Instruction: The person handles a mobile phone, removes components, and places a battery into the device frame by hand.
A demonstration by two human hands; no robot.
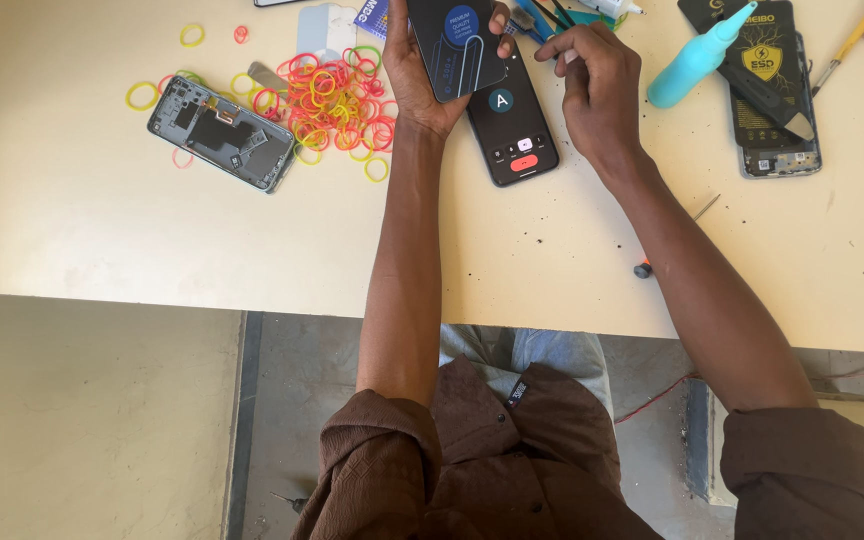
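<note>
My left hand [414, 75] holds up a dark phone screen panel [455, 42] with a blue round sticker on its film, gripping it by its edges. My right hand [597, 85] hovers just right of it, fingers pinched together at the panel's upper right corner; whether they hold a film tab I cannot tell. Under both hands a black phone [512, 130] lies flat on the cream table [102, 230], its screen lit with a red button.
An opened phone frame [220, 133] lies left beside a heap of coloured rubber bands [337, 100]. A teal squeeze bottle [697, 60], a dark mat with a dismantled phone [777, 90], tools at the top edge and a small screwdriver [672, 240] sit right.
</note>
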